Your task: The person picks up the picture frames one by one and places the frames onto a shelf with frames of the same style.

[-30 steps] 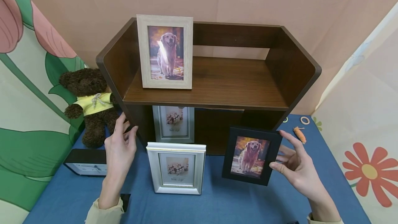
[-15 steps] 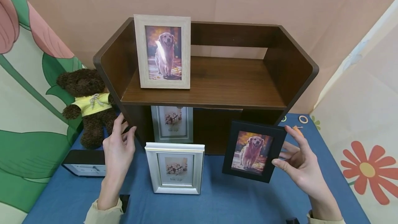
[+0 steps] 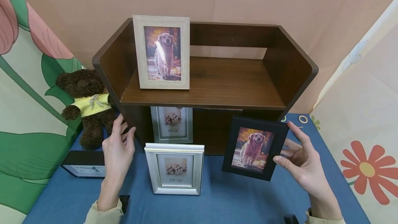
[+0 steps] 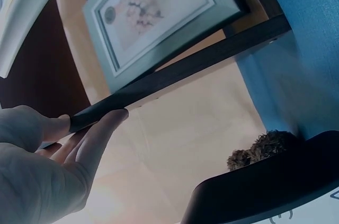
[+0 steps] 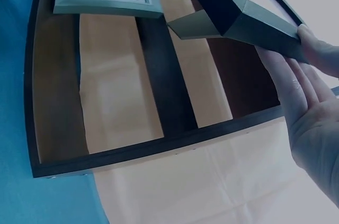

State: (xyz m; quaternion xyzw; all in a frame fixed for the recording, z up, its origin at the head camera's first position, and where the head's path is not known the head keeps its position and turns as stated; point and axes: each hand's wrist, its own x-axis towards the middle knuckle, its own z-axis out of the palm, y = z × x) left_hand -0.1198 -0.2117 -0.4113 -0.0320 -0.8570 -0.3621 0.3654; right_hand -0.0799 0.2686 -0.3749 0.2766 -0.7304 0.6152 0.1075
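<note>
With thumb and fingers on either side, my left hand [image 3: 119, 149] pinches the left side panel of a dark brown wooden shelf [image 3: 236, 85]; the left wrist view shows this hand [image 4: 47, 166] on the panel's edge. My right hand [image 3: 303, 163] holds a black photo frame [image 3: 228, 148] with a dog picture by its right edge. That frame is tilted in front of the lower compartment's right part. In the right wrist view the black frame [image 5: 265, 28] has a stand flap [image 5: 196, 25] sticking out behind. A silver photo frame [image 3: 157, 182] stands on the table between my hands.
A cream photo frame [image 3: 186, 61] stands on the upper shelf's left. A grey-green frame [image 3: 189, 127] stands in the lower compartment. Left are a brown teddy bear [image 3: 93, 127] and black clock [image 3: 82, 158]. A wooden ring [image 3: 303, 119] lies right on the blue table [image 3: 236, 203].
My right hand has moved slightly up and right, lifting and tilting the black frame a little. The left hand stays on the shelf panel. The view has shifted slightly.
</note>
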